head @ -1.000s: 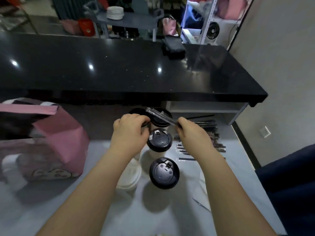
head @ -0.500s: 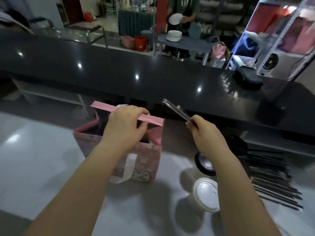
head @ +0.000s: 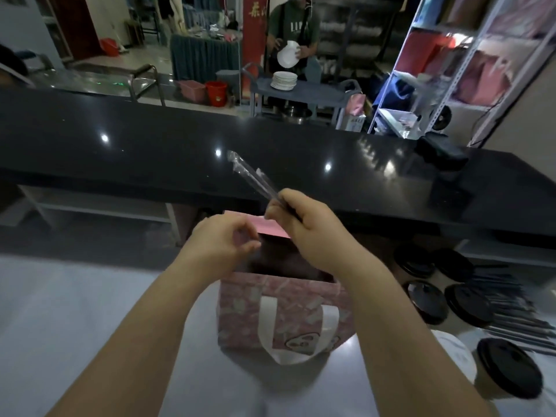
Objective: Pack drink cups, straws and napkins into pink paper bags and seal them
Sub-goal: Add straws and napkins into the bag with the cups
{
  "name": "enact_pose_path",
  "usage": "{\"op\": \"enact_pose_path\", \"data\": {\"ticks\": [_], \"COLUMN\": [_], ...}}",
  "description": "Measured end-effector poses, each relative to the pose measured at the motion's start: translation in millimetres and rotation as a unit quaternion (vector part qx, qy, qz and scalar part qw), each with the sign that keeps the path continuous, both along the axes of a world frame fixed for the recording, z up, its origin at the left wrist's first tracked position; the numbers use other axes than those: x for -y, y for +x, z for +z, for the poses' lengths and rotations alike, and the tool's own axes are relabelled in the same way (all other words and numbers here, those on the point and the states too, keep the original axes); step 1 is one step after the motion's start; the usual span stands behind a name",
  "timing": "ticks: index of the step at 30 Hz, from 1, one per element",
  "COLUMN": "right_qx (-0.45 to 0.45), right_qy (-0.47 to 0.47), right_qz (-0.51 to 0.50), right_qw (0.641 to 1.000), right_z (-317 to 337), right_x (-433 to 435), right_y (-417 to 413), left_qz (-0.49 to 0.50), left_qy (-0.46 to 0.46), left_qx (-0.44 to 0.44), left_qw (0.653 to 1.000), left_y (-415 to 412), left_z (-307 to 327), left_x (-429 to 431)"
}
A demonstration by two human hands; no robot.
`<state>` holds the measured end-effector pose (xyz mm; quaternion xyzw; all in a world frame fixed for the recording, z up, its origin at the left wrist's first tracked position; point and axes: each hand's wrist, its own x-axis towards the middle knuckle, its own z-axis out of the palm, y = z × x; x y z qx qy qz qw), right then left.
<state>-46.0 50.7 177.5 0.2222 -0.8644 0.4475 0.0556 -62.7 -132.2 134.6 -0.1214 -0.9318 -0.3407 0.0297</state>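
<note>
A pink paper bag (head: 282, 311) with a white handle stands open on the grey table, straight in front of me. My right hand (head: 304, 227) pinches a pair of clear-wrapped straws (head: 252, 176) above the bag's mouth, and they point up and to the left. My left hand (head: 222, 245) is at the bag's upper left rim with curled fingers, pinching the edge beside the pink flap (head: 270, 228). Several cups with black lids (head: 427, 302) stand to the right of the bag. The nearest of them (head: 508, 368) is at the lower right.
A pile of dark wrapped straws (head: 517, 320) lies at the far right of the table. A raised black counter (head: 150, 158) runs across behind the bag and carries a black box (head: 442, 155). Beyond it a person handles white plates (head: 282, 81) at a cart.
My view swung left from the cups to the bag. My right hand carried the straws from the pile to above the bag's mouth. My left hand moved from the flap to the bag's rim.
</note>
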Motion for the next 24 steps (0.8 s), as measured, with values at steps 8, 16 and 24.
{"op": "enact_pose_path", "data": {"ticks": [8,16,24], "right_qx": [0.162,0.145,0.142], "right_qy": [0.059,0.414,0.359], "right_qz": [-0.009,-0.128,-0.137], "right_qw": [0.985,0.89,0.912], "right_z": [-49,-59,-47], "right_x": [4,-18,-11], "right_y": [-3,-16,-9], "left_qz": [-0.152,-0.132,-0.121], "left_qy": [0.042,0.037,-0.021], "left_qx": [0.045,0.103,-0.006], "left_qw": [0.986,0.985,0.992], "left_y": [-10,-9,-2], "left_z": [-6,-13,-11], "left_x": [14,24,18]}}
